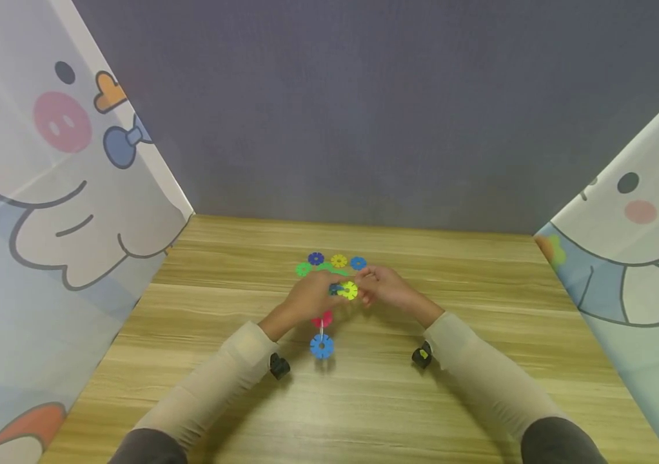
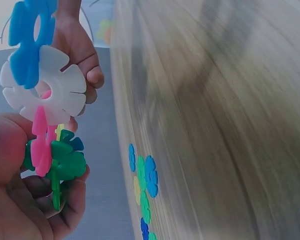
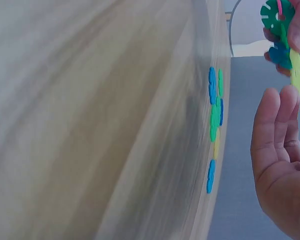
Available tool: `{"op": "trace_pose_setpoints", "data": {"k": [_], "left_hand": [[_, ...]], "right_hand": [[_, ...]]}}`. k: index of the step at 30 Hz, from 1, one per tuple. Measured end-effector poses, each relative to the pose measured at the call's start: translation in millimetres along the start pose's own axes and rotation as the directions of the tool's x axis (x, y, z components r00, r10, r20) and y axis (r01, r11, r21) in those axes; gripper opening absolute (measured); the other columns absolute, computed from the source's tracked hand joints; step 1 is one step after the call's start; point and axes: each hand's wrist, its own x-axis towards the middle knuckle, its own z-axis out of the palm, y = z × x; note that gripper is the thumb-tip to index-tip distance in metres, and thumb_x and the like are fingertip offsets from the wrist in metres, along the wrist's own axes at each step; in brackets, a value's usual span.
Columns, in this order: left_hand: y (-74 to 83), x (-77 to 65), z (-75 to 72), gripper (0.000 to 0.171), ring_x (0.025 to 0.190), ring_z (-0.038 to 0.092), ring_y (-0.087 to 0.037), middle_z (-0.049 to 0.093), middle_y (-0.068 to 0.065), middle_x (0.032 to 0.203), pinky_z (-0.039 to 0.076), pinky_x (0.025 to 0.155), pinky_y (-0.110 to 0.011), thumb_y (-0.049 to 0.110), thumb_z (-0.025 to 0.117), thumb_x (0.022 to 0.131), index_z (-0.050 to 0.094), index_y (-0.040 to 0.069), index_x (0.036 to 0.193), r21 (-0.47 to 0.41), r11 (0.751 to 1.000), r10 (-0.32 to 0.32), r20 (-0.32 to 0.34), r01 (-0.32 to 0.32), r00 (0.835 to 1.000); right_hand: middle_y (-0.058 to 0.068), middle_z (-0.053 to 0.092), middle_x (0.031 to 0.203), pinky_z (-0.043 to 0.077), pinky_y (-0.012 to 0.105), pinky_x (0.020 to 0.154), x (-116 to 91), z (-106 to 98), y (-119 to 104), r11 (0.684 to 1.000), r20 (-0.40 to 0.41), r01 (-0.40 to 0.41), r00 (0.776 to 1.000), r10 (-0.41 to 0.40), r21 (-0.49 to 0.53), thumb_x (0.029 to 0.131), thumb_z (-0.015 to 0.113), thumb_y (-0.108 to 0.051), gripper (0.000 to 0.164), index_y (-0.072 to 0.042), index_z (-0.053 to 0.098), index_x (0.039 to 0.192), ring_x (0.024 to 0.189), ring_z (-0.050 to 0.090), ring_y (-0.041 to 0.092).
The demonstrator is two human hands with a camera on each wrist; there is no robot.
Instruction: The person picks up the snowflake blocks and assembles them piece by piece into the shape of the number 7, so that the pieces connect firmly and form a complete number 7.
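My left hand [image 1: 312, 295] grips a chain of interlocking plastic snowflake discs above the table, its fingers around the green disc [image 2: 69, 164]. From that grip a pink disc [image 2: 41, 150], a white disc [image 2: 65, 92] and a light blue disc [image 1: 322, 347] stretch toward me. At the chain's other end, a blue disc [image 3: 281, 56] joins a yellow disc [image 1: 351, 291]. Beside the yellow disc is my right hand [image 1: 389, 288], fingers extended and slightly bent; in the right wrist view its fingertips reach the disc's edge. Whether they touch it, I cannot tell.
Several loose discs lie flat on the wooden table [image 1: 219, 270] beyond my hands, among them a dark blue disc [image 1: 316, 258], a yellow one [image 1: 338, 261], a blue one [image 1: 358, 263] and a green one [image 1: 303, 269]. A grey panel [image 1: 341, 129] stands behind, with printed cloth at both sides.
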Motion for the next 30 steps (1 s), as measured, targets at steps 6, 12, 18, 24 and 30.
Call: {"op": "trace_pose_setpoints", "data": {"k": [6,12,18,24,30], "left_hand": [[-1.7,-2.0,-0.4,0.046,0.080,0.062,-0.013,0.074,-0.006,0.124,0.057,0.071,-0.028,0.028,0.079,0.090,0.069,0.011,0.132,0.012,1.000,-0.008,-0.001,0.008,1.000],[-1.6,-4.4,-0.3,0.045,0.079,0.061,-0.010,0.073,-0.007,0.127,0.062,0.081,-0.032,0.027,0.079,0.090,0.070,0.010,0.130,0.021,1.000,0.009,0.003,-0.009,1.000],[-1.4,-6.0,-0.2,0.046,0.071,0.058,-0.009,0.072,-0.008,0.128,0.062,0.082,-0.033,0.026,0.079,0.090,0.069,0.008,0.131,0.012,1.000,0.004,0.015,-0.004,1.000],[-1.5,-5.4,0.8,0.045,0.074,0.058,-0.010,0.072,-0.006,0.129,0.061,0.080,-0.034,0.028,0.079,0.090,0.070,0.010,0.131,0.009,1.000,-0.005,0.017,0.005,1.000],[-2.1,-4.1,2.6,0.044,0.101,0.072,-0.020,0.071,-0.004,0.130,0.061,0.089,-0.038,0.028,0.079,0.090,0.071,0.011,0.130,0.017,1.000,-0.003,0.022,0.003,1.000]], "right_hand": [[0.010,0.066,0.091,0.063,0.040,0.076,5,-9,-2,0.998,-0.042,0.004,0.999,-0.006,-0.055,0.106,0.057,-0.026,0.036,0.003,0.056,0.128,0.078,0.066,0.022],[0.019,0.070,0.096,0.062,0.034,0.069,15,-22,-2,0.963,-0.100,0.050,0.992,-0.079,-0.265,0.105,0.056,-0.024,0.032,0.000,0.062,0.127,0.074,0.068,0.026],[0.015,0.074,0.102,0.060,0.035,0.072,26,-29,-6,0.885,-0.122,0.083,0.980,-0.156,-0.459,0.104,0.056,-0.023,0.031,-0.003,0.065,0.126,0.080,0.070,0.028],[0.015,0.074,0.106,0.059,0.041,0.080,39,-32,-9,0.801,-0.116,0.105,0.970,-0.212,-0.589,0.101,0.059,-0.016,0.030,0.001,0.067,0.124,0.092,0.070,0.026],[0.015,0.073,0.102,0.059,0.038,0.077,52,-33,-10,0.738,-0.099,0.055,0.982,-0.163,-0.672,0.100,0.062,-0.014,0.032,0.003,0.065,0.127,0.086,0.068,0.024]]}}
